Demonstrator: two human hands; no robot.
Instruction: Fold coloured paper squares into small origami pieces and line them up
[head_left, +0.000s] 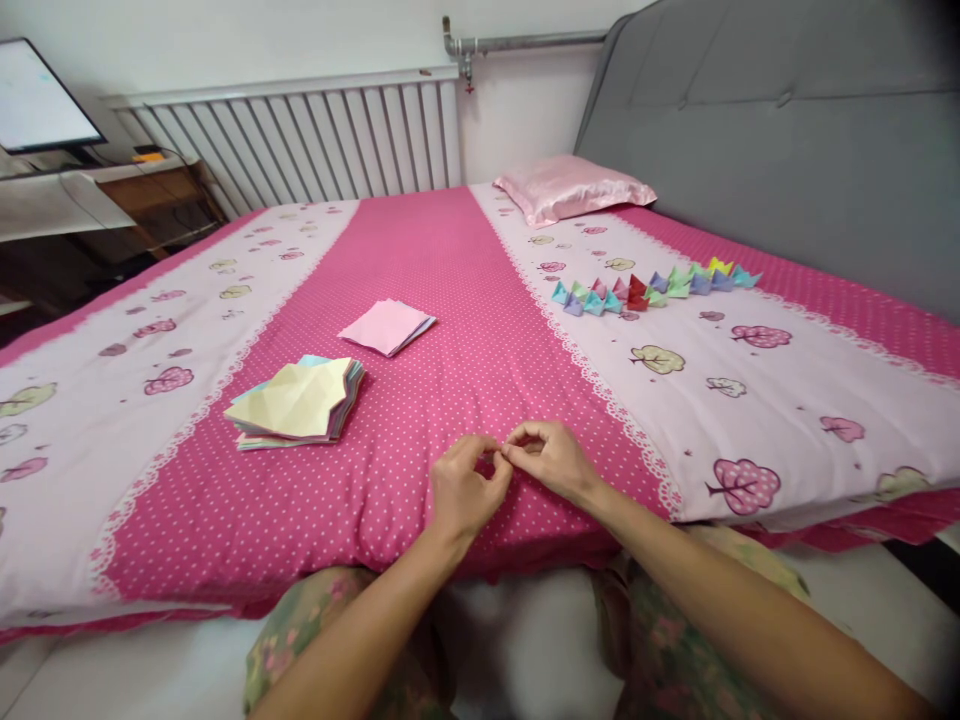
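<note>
My left hand [469,488] and my right hand [551,460] meet fingertip to fingertip above the near edge of the pink dotted bedspread [435,240]. Both are closed in a pinch, thumb against forefinger. Whatever lies between the fingertips, if anything, is too small to make out. To the left of my hands rests a pile of creased paper sheets [296,400], pale yellow on top. Behind that pile lies a neater stack of square paper [388,327], with a pink sheet uppermost. Small folded paper pieces [637,293] in several colours stand in rows at the right.
A shiny pink pillow [574,188] lies at the back, beside the grey headboard [787,130]. Against the wall is a white radiator [300,140] with a pipe [532,42]. At the far left a monitor [41,100] stands on a desk. My knees touch or nearly touch the bed's front.
</note>
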